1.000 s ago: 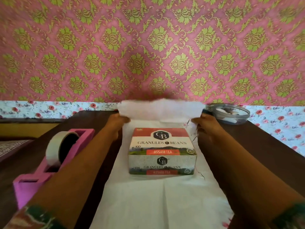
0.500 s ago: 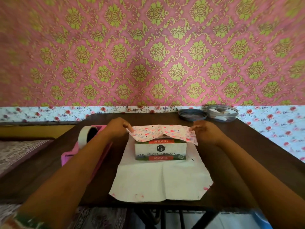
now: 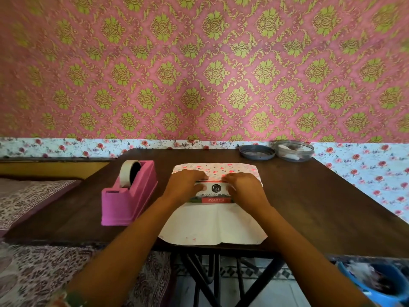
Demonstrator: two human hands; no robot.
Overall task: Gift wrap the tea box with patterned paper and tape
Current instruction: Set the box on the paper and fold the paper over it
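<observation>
pressing paper (image 3: 213, 169) onto tea box (image 3: 216, 194), left hand (image 3: 185, 185) and right hand (image 3: 244, 189) lie flat, tape dispenser (image 3: 129, 192) beside.

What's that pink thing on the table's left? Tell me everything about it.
A tape dispenser, a chunky pink block, plastic by its look. A pale tape roll stands upright in its rear slot, rising above the body; the low end points toward the camera. It sits flat on the dark table, left of the paper, apart from it. Nothing else plainly touches it.

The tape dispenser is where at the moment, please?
In the head view, the tape dispenser stands on the table, just left of the left hand.
</observation>
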